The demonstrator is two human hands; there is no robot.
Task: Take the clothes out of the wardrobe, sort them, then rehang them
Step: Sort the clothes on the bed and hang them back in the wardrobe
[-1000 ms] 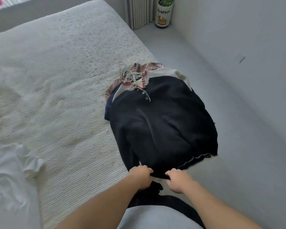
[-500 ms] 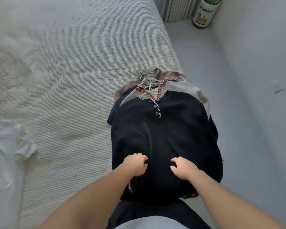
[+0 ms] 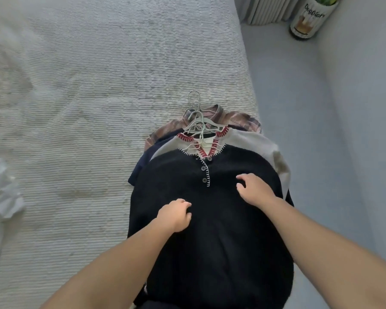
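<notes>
Both hands [image 3: 214,204] moved up the black sweater [image 3: 212,241].

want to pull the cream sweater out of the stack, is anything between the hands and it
Yes. The black sweater lies on top of the cream sweater, covering all but its collar and shoulders. Both the left hand and the right hand rest on the black one.

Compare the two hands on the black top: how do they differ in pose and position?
The left hand has its fingers curled in at mid-chest of the black top, seemingly bunching the cloth; the right hand has fingers loosely bent and spread. The left hand sits lower and nearer the person; the right hand reaches further up, beside the button placket. Both are over the same top, on the pile of hangered clothes.
</notes>
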